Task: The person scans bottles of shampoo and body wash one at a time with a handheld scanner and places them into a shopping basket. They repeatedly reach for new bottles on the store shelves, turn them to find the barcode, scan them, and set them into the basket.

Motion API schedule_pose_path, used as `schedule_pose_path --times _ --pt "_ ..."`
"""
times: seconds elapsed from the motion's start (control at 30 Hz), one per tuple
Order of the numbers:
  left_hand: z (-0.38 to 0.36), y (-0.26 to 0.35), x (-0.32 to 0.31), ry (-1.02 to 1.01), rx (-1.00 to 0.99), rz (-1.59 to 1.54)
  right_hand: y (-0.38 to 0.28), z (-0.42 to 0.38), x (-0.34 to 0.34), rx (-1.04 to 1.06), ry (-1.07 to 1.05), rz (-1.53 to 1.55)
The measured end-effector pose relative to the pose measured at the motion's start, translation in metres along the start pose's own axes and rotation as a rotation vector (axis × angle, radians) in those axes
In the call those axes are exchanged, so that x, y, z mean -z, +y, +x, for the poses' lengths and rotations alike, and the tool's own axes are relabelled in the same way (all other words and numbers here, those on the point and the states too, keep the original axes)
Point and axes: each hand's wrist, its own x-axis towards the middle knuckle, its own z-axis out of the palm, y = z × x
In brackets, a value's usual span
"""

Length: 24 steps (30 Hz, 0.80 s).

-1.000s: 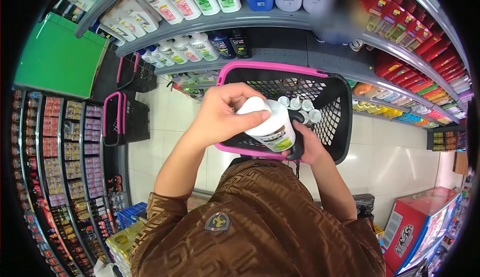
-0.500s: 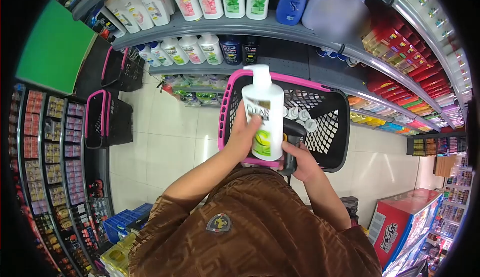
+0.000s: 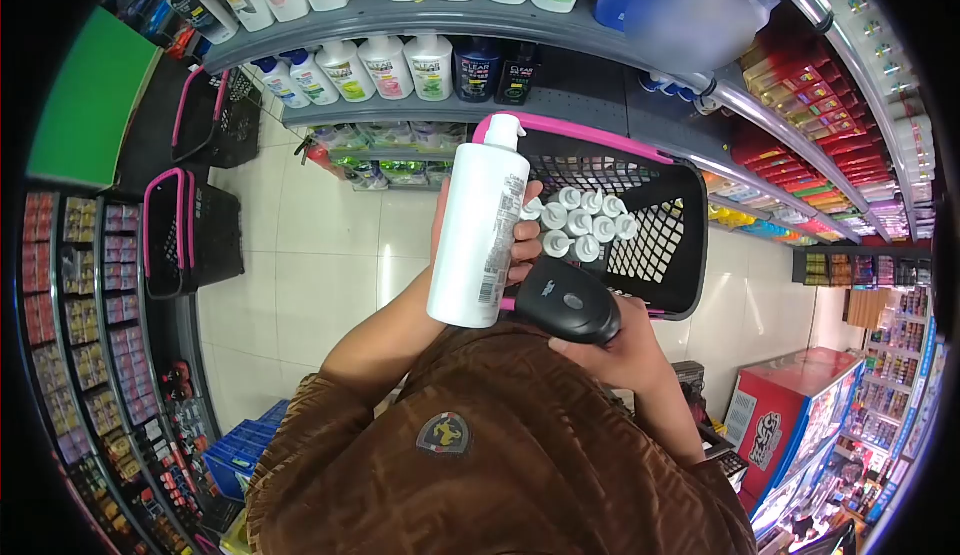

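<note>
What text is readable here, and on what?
"CLEAR": dark bottles on the lower shelf.
"CLEAR": white bottles beside them.
Too small to read: back print on the held white bottle.
Too small: mark on the black scanner.
Unclear: lettering on the red cabinet.
All other print: too small or blurred.

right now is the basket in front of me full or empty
Partly full: white pump bottles cluster inside the basket, while bare mesh shows to their right.
</note>
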Motion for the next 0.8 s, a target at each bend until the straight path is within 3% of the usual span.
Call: schedule_pose_path --times 0.3,0.67,0.77,0.8 --pt "-0.014 0.01 0.001 0.057 0.034 0.032 0.006 0.003 -0.039 0.166 0.077 -0.067" --pt "-0.022 0.012 0.002 0.108 0.025 0.061 0.005 0.005 -0.048 0.122 0.068 -0.029" --pt "-0.026 0.016 0.007 0.271 -0.065 -0.018 0.009 0.006 -0.05 0.131 0.066 -0.059" --pt "-0.024 0.019 0.009 0.166 0.011 0.02 0.01 0.004 -0.049 0.147 0.068 -0.086"
